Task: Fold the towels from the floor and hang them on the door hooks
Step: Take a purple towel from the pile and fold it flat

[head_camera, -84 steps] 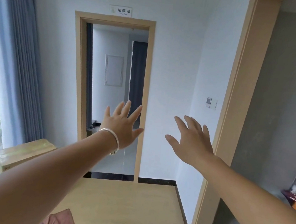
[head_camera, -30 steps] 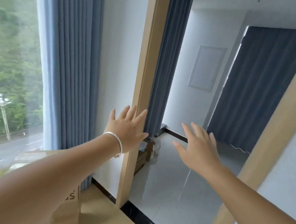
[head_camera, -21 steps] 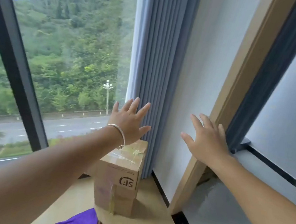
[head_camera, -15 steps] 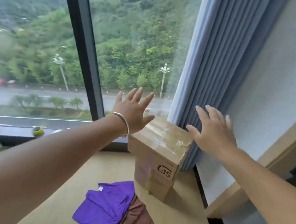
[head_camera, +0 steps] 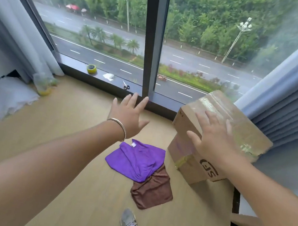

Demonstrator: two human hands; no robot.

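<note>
From the head view, the left hand (head_camera: 128, 117) and right hand (head_camera: 213, 140) reach forward, fingers spread wide, holding nothing. Below and between them on the floor (head_camera: 67, 115), a purple towel (head_camera: 136, 159) overlaps a brown towel (head_camera: 153, 188). A cardboard box (head_camera: 234, 129) stands under the right hand.

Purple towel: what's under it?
The purple towel lies on the wooden floor, and its lower right edge overlaps a brown towel. How far the brown towel extends beneath is covered, as is anything else under there.
</note>
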